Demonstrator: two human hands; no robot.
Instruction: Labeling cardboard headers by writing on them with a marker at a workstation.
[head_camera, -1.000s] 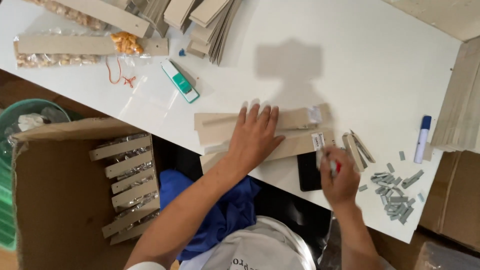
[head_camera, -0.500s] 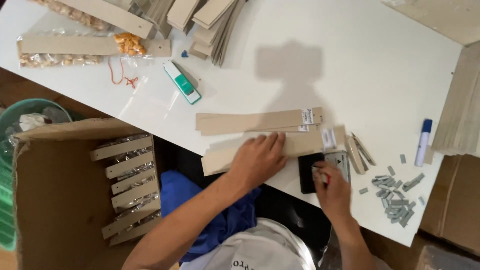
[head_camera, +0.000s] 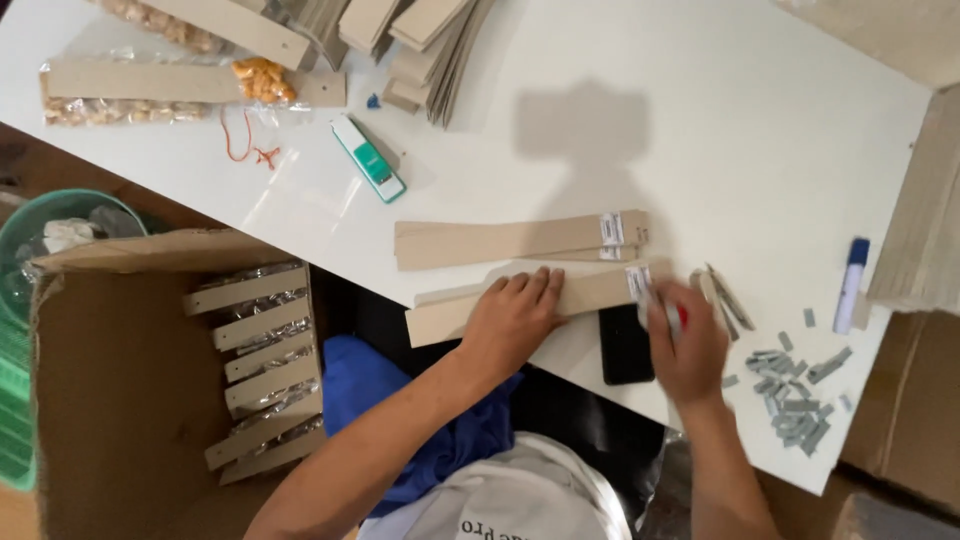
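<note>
left hand (head_camera: 515, 318) is pressing flat, fingers spread, on a cardboard strip (head_camera: 470, 312); right hand (head_camera: 688, 345) is gripping a small blurred tool at its label end; strip overhanging table edge (head_camera: 330, 262) could slip

The left hand (head_camera: 515, 318) lies flat, palm down, fingers spread; the right hand (head_camera: 688, 345) is blurred — apparently curled, forearm extended.

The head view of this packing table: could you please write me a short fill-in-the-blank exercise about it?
1. The left hand lies flat on a long ____ strip.
2. The stapler on the white table is white and ____.
3. The loose staple sticks are ____ in colour.
4. The black phone lies between the two ____.

Missing words: cardboard; green; grey; hands
</note>
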